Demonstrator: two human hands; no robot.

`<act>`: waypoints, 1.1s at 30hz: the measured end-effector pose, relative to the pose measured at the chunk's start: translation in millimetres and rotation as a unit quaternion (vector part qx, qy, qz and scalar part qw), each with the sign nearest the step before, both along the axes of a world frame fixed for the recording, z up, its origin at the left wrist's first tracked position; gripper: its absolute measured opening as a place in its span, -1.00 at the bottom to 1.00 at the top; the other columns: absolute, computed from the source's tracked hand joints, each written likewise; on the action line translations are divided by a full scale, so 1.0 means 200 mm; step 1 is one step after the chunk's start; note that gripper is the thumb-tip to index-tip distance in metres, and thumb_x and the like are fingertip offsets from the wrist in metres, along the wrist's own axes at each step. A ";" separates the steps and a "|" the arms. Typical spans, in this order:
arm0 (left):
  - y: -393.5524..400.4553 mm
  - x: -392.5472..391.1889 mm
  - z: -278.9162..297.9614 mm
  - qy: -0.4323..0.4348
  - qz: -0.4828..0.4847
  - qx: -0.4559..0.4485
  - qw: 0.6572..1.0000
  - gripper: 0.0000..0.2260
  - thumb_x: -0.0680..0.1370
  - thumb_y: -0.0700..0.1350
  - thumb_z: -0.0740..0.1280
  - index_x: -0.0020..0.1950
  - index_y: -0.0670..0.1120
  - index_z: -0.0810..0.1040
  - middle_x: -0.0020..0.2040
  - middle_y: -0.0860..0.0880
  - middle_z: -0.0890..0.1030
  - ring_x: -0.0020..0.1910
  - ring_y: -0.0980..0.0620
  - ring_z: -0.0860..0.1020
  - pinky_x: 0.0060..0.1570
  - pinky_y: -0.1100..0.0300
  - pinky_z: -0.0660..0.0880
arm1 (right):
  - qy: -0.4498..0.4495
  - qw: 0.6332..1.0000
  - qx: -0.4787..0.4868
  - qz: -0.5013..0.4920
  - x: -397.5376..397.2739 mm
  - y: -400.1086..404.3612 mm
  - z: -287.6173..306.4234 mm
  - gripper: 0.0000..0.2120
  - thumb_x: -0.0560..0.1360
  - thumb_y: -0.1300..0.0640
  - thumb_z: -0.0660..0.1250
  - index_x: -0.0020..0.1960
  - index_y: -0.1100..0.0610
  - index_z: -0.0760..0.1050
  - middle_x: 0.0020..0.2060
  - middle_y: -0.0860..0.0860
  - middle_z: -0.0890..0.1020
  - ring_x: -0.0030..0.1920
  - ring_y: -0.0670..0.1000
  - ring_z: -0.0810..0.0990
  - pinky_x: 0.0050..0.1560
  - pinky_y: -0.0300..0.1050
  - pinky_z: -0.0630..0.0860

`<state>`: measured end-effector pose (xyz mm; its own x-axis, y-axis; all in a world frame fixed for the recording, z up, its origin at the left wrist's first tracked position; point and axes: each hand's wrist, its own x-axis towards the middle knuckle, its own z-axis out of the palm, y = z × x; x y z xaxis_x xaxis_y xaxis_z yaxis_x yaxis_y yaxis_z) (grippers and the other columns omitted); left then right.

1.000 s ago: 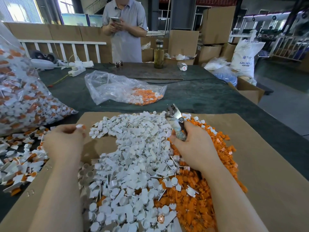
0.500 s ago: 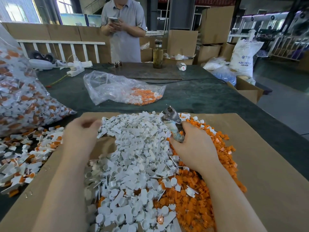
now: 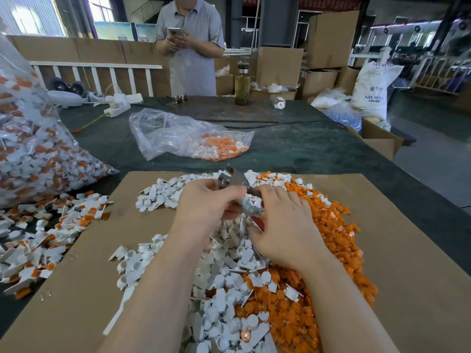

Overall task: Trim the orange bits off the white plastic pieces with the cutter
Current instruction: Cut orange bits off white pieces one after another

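Observation:
My right hand [image 3: 283, 225] is closed around the handles of the metal cutter [image 3: 235, 177], whose jaws point away from me. My left hand [image 3: 206, 205] is pinched shut right at the jaws; the piece in its fingers is almost entirely hidden. Both hands hover over a heap of trimmed white plastic pieces [image 3: 224, 276]. A heap of cut-off orange bits [image 3: 331, 238] lies to the right of it. Untrimmed white pieces with orange ends [image 3: 38, 238] are scattered at the left.
Both heaps sit on a cardboard sheet [image 3: 407, 276] over a dark green table. A big clear bag of untrimmed pieces [image 3: 30, 149] bulges at the left, a smaller bag [image 3: 191, 138] lies beyond. A person [image 3: 190, 47] stands across the table beside a bottle [image 3: 242, 85].
My left hand has come from the left side of the cardboard to the cutter's jaws. The right hand tilted the cutter leftward to meet it.

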<state>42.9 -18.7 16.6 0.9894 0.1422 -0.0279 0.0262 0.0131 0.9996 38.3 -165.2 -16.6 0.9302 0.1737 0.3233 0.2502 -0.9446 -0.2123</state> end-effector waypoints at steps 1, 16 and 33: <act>0.00 0.00 0.00 -0.006 0.018 -0.009 1.000 -0.92 0.43 -0.26 0.50 -0.24 -0.21 0.64 -0.40 -0.11 0.66 -0.48 0.05 0.60 -0.42 0.27 0.57 | 0.018 1.000 0.005 -0.010 0.00 0.00 -0.01 -0.41 0.46 -0.18 0.24 0.42 -0.03 0.17 0.25 -0.03 0.41 0.25 0.08 0.38 0.31 0.07 0.29; 0.31 0.08 -0.11 0.145 0.049 0.493 0.856 -0.50 0.51 0.24 0.33 0.38 0.04 0.43 0.35 -0.11 0.43 0.28 -0.18 0.46 0.31 -0.15 0.40 | 0.073 0.922 0.052 -0.377 0.02 -0.25 0.01 -0.52 0.42 0.10 0.35 0.27 0.23 0.33 0.16 0.18 0.51 0.13 0.22 0.53 -0.02 0.06 0.51; 0.31 0.10 -0.16 0.126 -0.041 0.388 0.912 -0.72 0.54 0.10 0.38 0.22 0.09 0.48 0.01 0.05 0.51 -0.13 0.13 0.51 -0.21 0.17 0.45 | 0.170 0.956 0.187 -0.147 0.07 -0.14 -0.05 -0.91 0.48 0.16 0.28 -0.02 0.07 0.44 -0.21 -0.01 0.54 -0.22 0.00 0.53 -0.34 -0.14 0.38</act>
<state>63.8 43.9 -15.7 0.9739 0.1414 -0.1777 0.2250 -0.7075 0.6699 51.8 -193.1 -26.2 0.9834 -0.1805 -0.0175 -0.1581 -0.8060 -0.5704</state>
